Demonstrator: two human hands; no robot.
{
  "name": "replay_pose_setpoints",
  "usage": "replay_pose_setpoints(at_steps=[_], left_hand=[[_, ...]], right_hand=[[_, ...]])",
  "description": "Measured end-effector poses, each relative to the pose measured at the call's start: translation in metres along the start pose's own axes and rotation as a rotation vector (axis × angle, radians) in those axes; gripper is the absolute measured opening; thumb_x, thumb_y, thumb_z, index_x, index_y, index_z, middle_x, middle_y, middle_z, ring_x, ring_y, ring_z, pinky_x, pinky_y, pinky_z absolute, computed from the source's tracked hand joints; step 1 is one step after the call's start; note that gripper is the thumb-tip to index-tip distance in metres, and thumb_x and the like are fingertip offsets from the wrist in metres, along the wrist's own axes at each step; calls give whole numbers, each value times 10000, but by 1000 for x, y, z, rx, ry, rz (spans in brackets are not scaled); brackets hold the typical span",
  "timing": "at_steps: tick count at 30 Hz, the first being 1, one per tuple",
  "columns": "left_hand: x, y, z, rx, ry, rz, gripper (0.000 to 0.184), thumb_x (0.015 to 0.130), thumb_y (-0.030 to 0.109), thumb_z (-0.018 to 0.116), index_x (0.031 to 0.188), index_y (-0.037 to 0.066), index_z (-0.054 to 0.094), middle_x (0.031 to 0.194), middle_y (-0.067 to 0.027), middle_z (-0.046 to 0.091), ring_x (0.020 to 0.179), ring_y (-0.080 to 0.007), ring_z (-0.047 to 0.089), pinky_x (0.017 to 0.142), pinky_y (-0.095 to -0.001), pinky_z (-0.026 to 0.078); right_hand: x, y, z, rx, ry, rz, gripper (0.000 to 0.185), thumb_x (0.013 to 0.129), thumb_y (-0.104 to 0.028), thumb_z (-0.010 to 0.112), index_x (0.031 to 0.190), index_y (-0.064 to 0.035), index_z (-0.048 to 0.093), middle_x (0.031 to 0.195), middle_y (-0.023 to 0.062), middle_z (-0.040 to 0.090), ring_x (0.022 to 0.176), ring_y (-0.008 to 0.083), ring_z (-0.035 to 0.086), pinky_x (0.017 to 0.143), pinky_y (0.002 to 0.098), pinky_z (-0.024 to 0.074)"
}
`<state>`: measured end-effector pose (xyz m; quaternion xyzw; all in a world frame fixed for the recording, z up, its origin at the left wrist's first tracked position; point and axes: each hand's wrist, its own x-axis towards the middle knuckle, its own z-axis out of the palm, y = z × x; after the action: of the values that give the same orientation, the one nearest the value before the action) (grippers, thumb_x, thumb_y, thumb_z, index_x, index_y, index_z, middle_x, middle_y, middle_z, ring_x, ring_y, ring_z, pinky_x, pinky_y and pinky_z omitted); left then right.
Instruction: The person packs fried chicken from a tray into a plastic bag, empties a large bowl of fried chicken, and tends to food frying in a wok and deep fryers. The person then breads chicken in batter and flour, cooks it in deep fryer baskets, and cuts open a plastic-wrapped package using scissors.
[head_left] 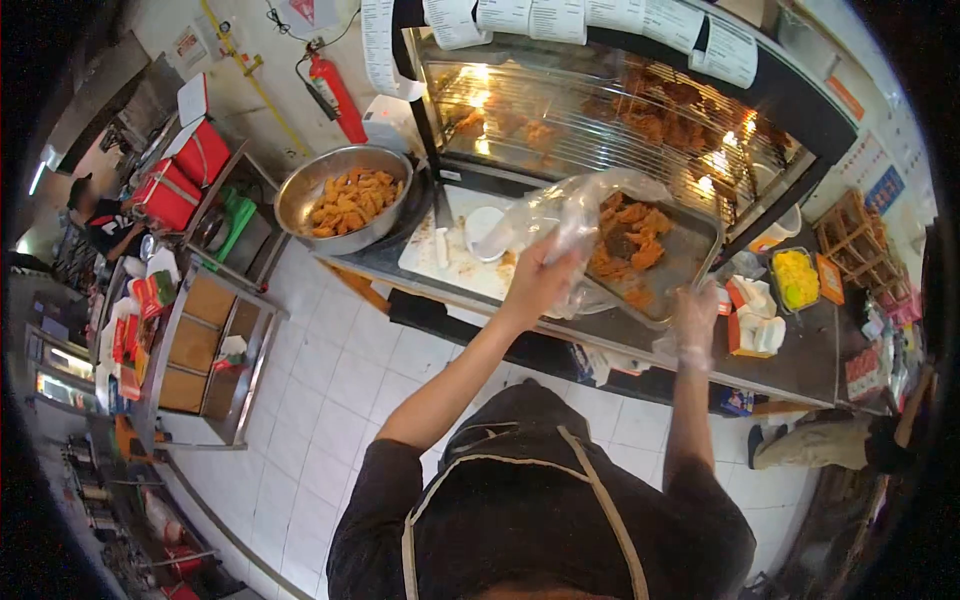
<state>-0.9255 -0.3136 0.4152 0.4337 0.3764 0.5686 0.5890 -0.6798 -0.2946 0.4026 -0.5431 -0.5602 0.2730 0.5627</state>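
My left hand (540, 285) is closed on a clear plastic bag (570, 215), which spreads over the left end of a metal tray (690, 250). Fried chicken pieces (635, 235) lie in that tray, partly covered by the plastic. In a clear plastic glove, my right hand (694, 318) grips the tray's near right corner, though its fingertips are hard to see. Left of the bag, a knife (441, 240) and a round white dish (485, 232) rest on a white cutting board (425, 262).
A steel bowl (290, 205) of fried pieces stands left of the board. Behind the counter is a lit glass display cabinet (560, 115). Small boxes (755, 330) and a yellow-filled container (795, 278) sit at right. One person (105, 220) is far left, another (820, 445) at right.
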Motion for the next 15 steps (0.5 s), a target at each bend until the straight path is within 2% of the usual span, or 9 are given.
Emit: replay_pose_setpoints(at_steps=[2, 4, 5, 7, 8, 10, 11, 13, 15], left_hand=[[21, -14, -10, -136, 87, -17, 114, 869, 140, 538, 973, 93, 533, 680, 32, 480, 510, -29, 384, 425, -196, 311], [46, -42, -27, -349, 215, -70, 58, 868, 145, 527, 913, 124, 498, 646, 43, 446, 485, -32, 378, 407, -189, 305], [57, -57, -40, -438, 247, -101, 46, 867, 148, 519, 883, 130, 480, 632, 47, 433, 474, -39, 383, 401, -191, 312], [68, -77, -61, -479, 280, -66, 39, 865, 150, 508, 869, 144, 470, 622, 53, 418, 469, -53, 373, 396, -196, 318], [65, -88, -72, -483, 274, -87, 39, 865, 150, 508, 869, 144, 470, 622, 53, 418, 469, -53, 373, 396, -196, 318], [78, -96, -93, -620, 408, -180, 51, 857, 128, 505, 897, 138, 475, 617, 39, 413, 466, -65, 365, 393, -210, 319], [84, -102, -99, -633, 422, -166, 51, 857, 128, 505, 897, 138, 475, 617, 39, 413, 466, -65, 365, 393, -210, 319], [87, -122, -110, -495, 486, -117, 91, 848, 114, 516, 927, 135, 474, 611, 24, 411, 466, -73, 376, 391, -213, 315], [87, -129, -109, -474, 512, -141, 143, 836, 99, 531, 963, 121, 468, 614, 11, 419, 471, -84, 388, 394, -215, 316]], right_hand=[[15, -62, 4, -439, -12, -114, 273, 767, -96, 478, 1015, -5, 547, 923, 187, 611, 830, 303, 589, 743, 369, 468], [26, -112, 24, -818, -150, -59, 297, 770, -154, 472, 1014, -6, 553, 907, 244, 581, 872, 373, 570, 785, 408, 461], [51, -53, 31, -964, -126, -678, 276, 780, -177, 459, 973, -10, 563, 873, 213, 603, 817, 357, 593, 747, 416, 481], [71, -50, 58, -1086, -347, -426, 219, 781, -119, 460, 959, -35, 556, 876, 166, 594, 787, 297, 597, 719, 381, 493], [63, -43, 55, -1097, -350, -407, 219, 781, -119, 460, 959, -35, 556, 876, 166, 594, 787, 297, 597, 719, 381, 493], [71, -48, 65, -1216, -302, -846, 191, 781, -120, 465, 936, -58, 558, 837, 145, 609, 725, 309, 612, 617, 399, 516], [72, -54, 65, -1212, -313, -868, 191, 781, -120, 465, 936, -58, 558, 837, 145, 609, 725, 309, 612, 617, 399, 516], [55, -78, 50, -1112, -293, -671, 262, 776, -97, 476, 1034, -96, 519, 868, 141, 584, 715, 302, 601, 649, 396, 500], [55, -80, 31, -1010, -272, -621, 287, 752, -78, 496, 1031, -125, 543, 880, 167, 582, 733, 322, 594, 651, 405, 491]])
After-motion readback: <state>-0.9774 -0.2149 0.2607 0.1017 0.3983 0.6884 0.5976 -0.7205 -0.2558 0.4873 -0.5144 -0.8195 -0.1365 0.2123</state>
